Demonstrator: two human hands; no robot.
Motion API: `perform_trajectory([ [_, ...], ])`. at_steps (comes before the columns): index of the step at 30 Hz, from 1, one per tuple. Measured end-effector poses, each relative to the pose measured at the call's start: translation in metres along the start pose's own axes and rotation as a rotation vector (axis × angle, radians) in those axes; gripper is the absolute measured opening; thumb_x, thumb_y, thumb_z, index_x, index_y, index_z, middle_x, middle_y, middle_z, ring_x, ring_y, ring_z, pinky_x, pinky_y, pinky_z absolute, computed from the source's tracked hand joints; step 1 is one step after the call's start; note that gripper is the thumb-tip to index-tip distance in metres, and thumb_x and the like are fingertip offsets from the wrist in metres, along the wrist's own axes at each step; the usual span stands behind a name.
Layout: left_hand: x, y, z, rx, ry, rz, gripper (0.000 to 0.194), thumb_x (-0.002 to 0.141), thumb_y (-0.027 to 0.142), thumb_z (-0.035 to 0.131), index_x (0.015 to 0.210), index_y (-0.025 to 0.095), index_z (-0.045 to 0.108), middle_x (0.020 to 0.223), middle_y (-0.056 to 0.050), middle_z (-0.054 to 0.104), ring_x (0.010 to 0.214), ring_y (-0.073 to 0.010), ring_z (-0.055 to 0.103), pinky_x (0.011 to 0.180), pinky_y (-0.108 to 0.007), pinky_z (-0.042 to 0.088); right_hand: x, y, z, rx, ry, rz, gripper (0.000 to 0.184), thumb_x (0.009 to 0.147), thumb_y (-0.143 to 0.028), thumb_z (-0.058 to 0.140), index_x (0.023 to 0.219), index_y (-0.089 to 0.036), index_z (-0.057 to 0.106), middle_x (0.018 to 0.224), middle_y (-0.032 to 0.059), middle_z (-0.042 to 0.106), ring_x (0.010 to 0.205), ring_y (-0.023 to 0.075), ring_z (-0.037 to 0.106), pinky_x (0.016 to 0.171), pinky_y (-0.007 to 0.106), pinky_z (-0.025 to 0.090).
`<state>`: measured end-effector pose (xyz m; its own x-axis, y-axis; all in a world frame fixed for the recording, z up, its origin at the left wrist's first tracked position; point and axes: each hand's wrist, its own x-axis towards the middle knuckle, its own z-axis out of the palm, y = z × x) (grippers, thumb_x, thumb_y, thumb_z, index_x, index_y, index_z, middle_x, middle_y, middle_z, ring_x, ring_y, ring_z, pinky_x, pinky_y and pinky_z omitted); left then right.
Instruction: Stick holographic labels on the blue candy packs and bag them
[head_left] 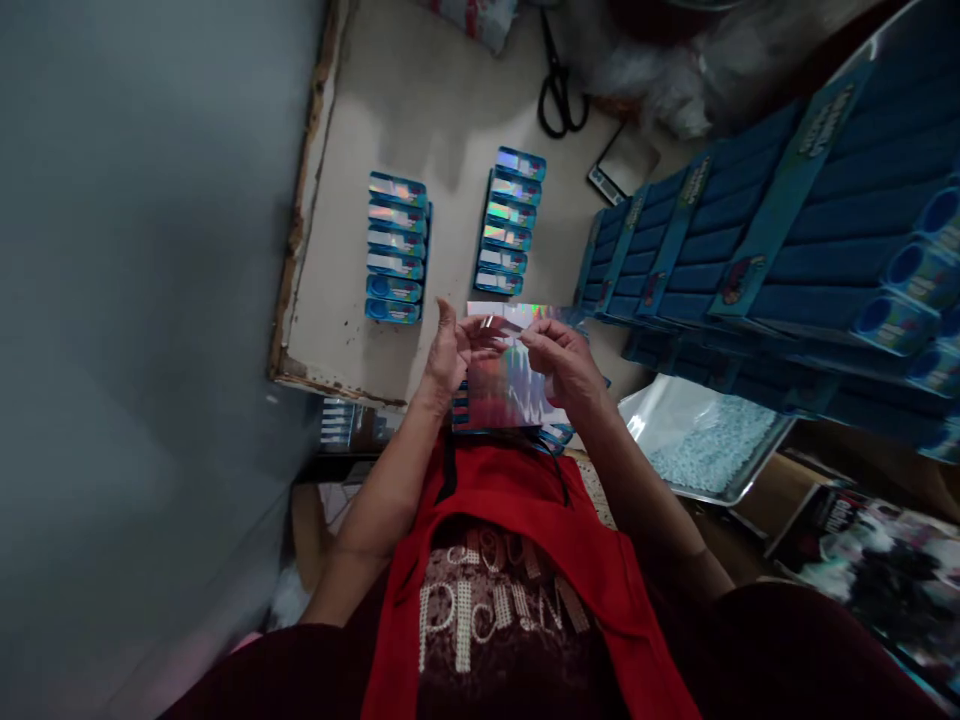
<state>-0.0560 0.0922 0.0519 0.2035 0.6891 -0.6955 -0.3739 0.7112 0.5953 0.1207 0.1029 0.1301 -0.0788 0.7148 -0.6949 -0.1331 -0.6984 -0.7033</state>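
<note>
My right hand (562, 360) is closed in a pinch on one end of a small shiny sticker (511, 326). The sticker's other end lies by the fingers of my left hand (454, 350). That hand is open, with its thumb raised and fingers stretched toward the right hand; whether it touches the sticker I cannot tell. Below both hands is a holographic sticker sheet (499, 395), partly covered by them, with blue boxes showing at its edges. Ahead stand two rows of small blue boxes, a left row (395, 240) and a right row (510, 215), most with shiny strips on their ends.
Stacked blue cartons (750, 220) rise on the right. Below them sits a metal tray (720, 440) of pale blue pieces. Black scissors (559, 95) and a small scale (606, 185) lie at the back of the table (450, 100). A wall (150, 250) stands left.
</note>
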Motion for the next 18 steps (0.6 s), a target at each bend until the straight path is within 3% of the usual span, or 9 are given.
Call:
perform_trajectory([
  [2,-0.007,0.003,-0.007,-0.120,-0.033,-0.004,0.105,0.074,0.112,0.032,0.091,0.019,0.078,0.088,-0.015,0.079,0.093,-0.0312,0.081,0.076,-0.040,0.067,0.009,0.006,0.008,-0.009,0.004,0.035,0.051,0.061,-0.060,0.096,0.073,-0.023,0.063,0.057,-0.0101,0.040,0.051,0.0064,0.024,0.052,0.027,0.015],
  [4,-0.012,0.005,-0.012,-0.184,0.008,0.074,0.096,0.072,0.108,0.051,0.095,0.019,0.077,0.091,-0.013,0.080,0.092,-0.0296,0.081,0.076,-0.038,0.067,0.012,0.010,0.014,-0.035,0.010,0.064,0.051,0.059,-0.058,0.097,0.072,-0.022,0.064,0.056,-0.0101,0.040,0.051,0.0064,0.025,0.051,0.027,0.014],
  [6,-0.014,0.005,-0.015,-0.191,0.089,0.142,0.076,0.069,0.089,0.080,0.097,0.019,0.075,0.093,-0.009,0.080,0.087,-0.0245,0.080,0.075,-0.034,0.067,0.013,0.013,0.021,-0.072,0.029,0.088,0.049,0.060,-0.057,0.096,0.073,-0.022,0.064,0.056,-0.0094,0.041,0.052,0.0071,0.027,0.051,0.027,0.014],
  [8,-0.015,0.003,-0.019,-0.160,0.203,0.184,0.059,0.065,0.064,0.097,0.095,0.019,0.074,0.089,-0.005,0.078,0.079,-0.0190,0.078,0.072,-0.029,0.065,0.017,0.018,0.029,-0.118,0.053,0.103,0.046,0.062,-0.055,0.095,0.073,-0.022,0.065,0.057,-0.0088,0.043,0.053,0.0078,0.028,0.051,0.027,0.016],
  [12,-0.014,0.003,-0.045,-0.058,0.427,0.263,0.033,0.076,0.043,0.092,0.089,0.017,0.075,0.080,-0.002,0.075,0.070,-0.0151,0.074,0.069,-0.027,0.063,0.040,0.038,0.059,-0.188,0.081,0.043,0.045,0.062,-0.057,0.094,0.072,-0.020,0.069,0.058,-0.0075,0.047,0.055,0.0084,0.032,0.053,0.027,0.024],
  [18,-0.002,0.035,-0.118,0.423,0.733,0.446,0.006,0.084,0.024,0.081,0.087,0.018,0.083,0.084,-0.003,0.081,0.080,-0.0165,0.073,0.081,-0.027,0.057,0.095,0.074,0.130,-0.467,0.161,-0.145,0.053,0.078,-0.073,0.078,0.077,-0.020,0.075,0.065,-0.0018,0.062,0.063,0.0148,0.054,0.062,0.029,0.039],
])
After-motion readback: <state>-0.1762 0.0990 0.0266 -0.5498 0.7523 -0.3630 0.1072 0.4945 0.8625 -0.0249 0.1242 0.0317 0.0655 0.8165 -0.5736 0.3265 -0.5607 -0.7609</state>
